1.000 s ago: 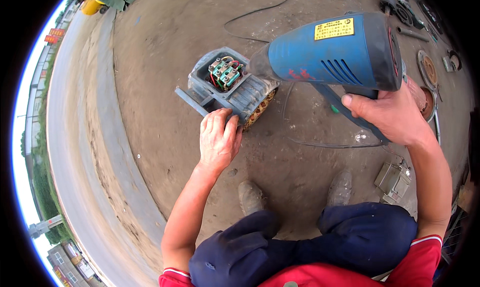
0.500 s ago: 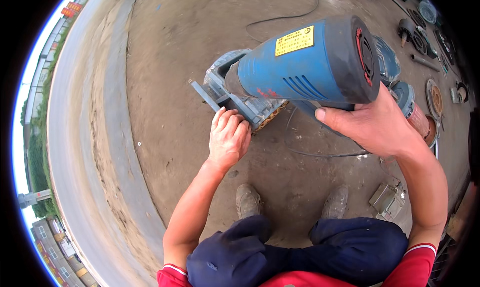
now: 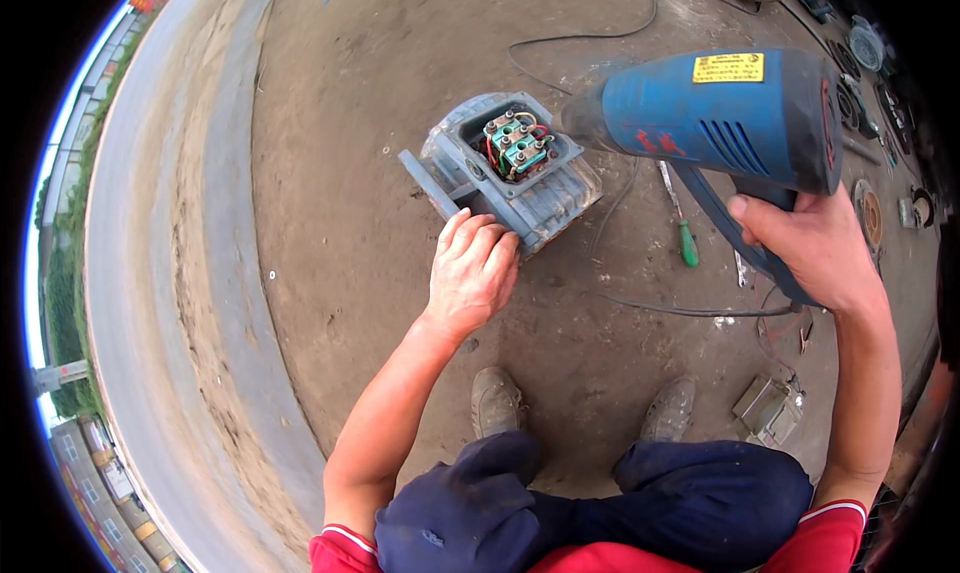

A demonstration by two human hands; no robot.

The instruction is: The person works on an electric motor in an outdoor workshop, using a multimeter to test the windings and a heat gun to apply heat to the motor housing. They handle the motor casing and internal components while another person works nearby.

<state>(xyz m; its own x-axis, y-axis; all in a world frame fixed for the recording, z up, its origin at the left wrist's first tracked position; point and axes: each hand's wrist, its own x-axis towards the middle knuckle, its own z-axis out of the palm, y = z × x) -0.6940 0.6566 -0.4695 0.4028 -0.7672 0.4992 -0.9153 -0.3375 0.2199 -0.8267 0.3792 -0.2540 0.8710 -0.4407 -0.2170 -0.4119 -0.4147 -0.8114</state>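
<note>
A grey electric motor (image 3: 545, 211) lies on the ground, its terminal box uncovered. Inside shows a green terminal block (image 3: 516, 143) with nuts and coloured wires. My left hand (image 3: 475, 268) grips the near edge of the motor's foot, fingers curled over it. To the right, my right hand (image 3: 815, 248) is closed round the handle of a blue power tool (image 3: 700, 118), shaped like an electric impact wrench. Its tapered grey nose points left, beside the terminal box's right corner; whether they touch I cannot tell. The tool's body hides part of the ground behind it.
On the ground below the tool lie a green-handled screwdriver (image 3: 688, 243) and a spanner (image 3: 740, 269). A black cable (image 3: 690, 310) runs across. A metal box (image 3: 768, 409) sits near my right foot. Several motor parts and tools line the right side; a road (image 3: 140, 233) runs along the left.
My right hand has drawn the power tool to the right, off the terminal box, uncovering the terminal block. My left hand stays on the motor, slightly shifted to the right.
</note>
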